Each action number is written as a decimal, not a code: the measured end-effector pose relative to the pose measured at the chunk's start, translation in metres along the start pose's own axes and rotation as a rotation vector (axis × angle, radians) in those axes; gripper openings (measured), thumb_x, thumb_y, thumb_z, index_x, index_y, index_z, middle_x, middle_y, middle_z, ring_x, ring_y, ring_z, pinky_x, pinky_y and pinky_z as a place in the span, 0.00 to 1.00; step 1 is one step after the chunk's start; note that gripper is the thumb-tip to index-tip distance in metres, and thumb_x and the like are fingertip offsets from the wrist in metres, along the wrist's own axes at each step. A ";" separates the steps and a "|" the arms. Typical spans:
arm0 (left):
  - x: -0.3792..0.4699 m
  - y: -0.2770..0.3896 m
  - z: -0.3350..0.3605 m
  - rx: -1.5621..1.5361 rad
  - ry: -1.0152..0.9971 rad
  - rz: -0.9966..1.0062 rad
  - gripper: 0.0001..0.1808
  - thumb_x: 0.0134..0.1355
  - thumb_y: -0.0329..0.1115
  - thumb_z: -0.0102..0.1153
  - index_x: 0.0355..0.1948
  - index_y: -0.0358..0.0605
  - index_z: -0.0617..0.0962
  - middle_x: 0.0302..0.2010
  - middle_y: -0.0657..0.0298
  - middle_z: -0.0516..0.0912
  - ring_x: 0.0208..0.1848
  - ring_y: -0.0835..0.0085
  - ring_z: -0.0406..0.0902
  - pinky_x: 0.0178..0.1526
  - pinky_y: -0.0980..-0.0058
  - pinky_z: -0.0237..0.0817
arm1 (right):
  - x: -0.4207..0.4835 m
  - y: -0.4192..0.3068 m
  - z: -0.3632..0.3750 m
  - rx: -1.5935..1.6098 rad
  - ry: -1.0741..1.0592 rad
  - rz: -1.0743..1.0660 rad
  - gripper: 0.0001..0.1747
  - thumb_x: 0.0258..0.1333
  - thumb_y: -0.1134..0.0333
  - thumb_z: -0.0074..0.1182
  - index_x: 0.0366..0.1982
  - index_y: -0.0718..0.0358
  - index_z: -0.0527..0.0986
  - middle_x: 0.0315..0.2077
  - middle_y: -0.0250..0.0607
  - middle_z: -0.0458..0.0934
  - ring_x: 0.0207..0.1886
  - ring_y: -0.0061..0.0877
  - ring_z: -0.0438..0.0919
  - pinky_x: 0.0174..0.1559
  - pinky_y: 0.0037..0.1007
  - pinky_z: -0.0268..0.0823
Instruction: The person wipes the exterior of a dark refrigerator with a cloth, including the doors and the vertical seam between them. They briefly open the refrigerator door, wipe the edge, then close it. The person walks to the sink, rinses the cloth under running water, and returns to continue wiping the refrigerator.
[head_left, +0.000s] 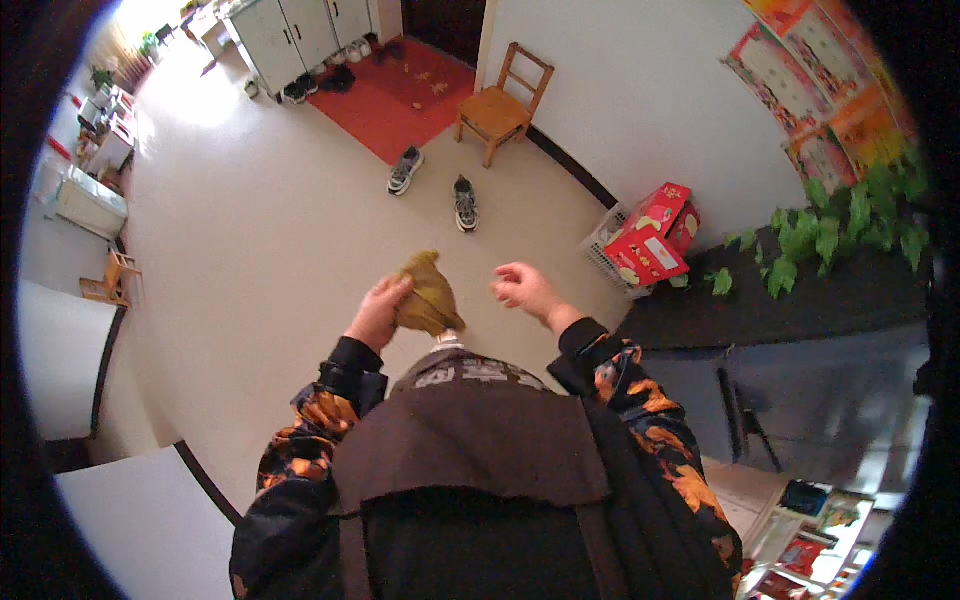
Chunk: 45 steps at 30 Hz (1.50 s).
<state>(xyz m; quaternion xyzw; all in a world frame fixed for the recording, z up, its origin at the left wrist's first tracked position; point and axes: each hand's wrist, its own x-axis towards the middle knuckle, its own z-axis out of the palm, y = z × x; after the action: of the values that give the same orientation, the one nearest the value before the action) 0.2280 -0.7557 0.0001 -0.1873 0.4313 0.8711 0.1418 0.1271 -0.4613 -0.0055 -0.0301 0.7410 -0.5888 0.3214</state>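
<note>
My left hand (379, 311) grips a crumpled mustard-brown cloth (429, 294) by its left side, out in front of my body. The cloth hangs down, and its lower tip is just above a small white patch (448, 340) that I cannot identify. To the right, apart from the cloth, my right hand (529, 291) is held in the air with loosely curled fingers and nothing visible in them. A dark brown garment panel (472, 442) covers my front, between patterned sleeves.
Two grey sneakers (465, 204) stand apart on the pale floor. Behind them are a wooden chair (495, 111), a red mat (397, 90) and a white cabinet (281, 41). At right, a red carton (654, 236) rests on a plastic crate (600, 244), near a dark table (690, 315) with trailing leaves.
</note>
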 end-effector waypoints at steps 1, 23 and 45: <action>0.015 0.024 0.001 -0.036 0.013 0.037 0.23 0.72 0.38 0.54 0.63 0.36 0.71 0.57 0.53 0.79 0.56 0.61 0.81 0.56 0.60 0.76 | 0.017 -0.003 -0.021 0.052 0.051 0.052 0.30 0.56 0.58 0.66 0.56 0.67 0.74 0.41 0.41 0.81 0.35 0.24 0.81 0.36 0.26 0.75; 0.277 0.151 0.000 -0.221 0.621 0.122 0.24 0.74 0.40 0.49 0.65 0.38 0.68 0.59 0.54 0.77 0.60 0.60 0.78 0.59 0.59 0.72 | 0.615 -0.137 -0.399 -0.660 0.493 -0.116 0.30 0.52 0.58 0.63 0.56 0.66 0.76 0.49 0.53 0.82 0.55 0.47 0.79 0.57 0.41 0.71; 0.363 0.191 0.101 -0.119 0.807 -0.123 0.21 0.72 0.36 0.52 0.61 0.36 0.71 0.53 0.57 0.81 0.54 0.66 0.81 0.55 0.67 0.74 | 0.749 -0.052 -0.404 -0.638 0.066 0.260 0.37 0.56 0.47 0.60 0.57 0.69 0.74 0.55 0.57 0.78 0.57 0.50 0.77 0.58 0.47 0.70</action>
<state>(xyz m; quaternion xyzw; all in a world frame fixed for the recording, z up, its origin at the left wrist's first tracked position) -0.1936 -0.7555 0.0272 -0.5473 0.3889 0.7411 0.0021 -0.6898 -0.4490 -0.2495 -0.0154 0.8954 -0.2824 0.3440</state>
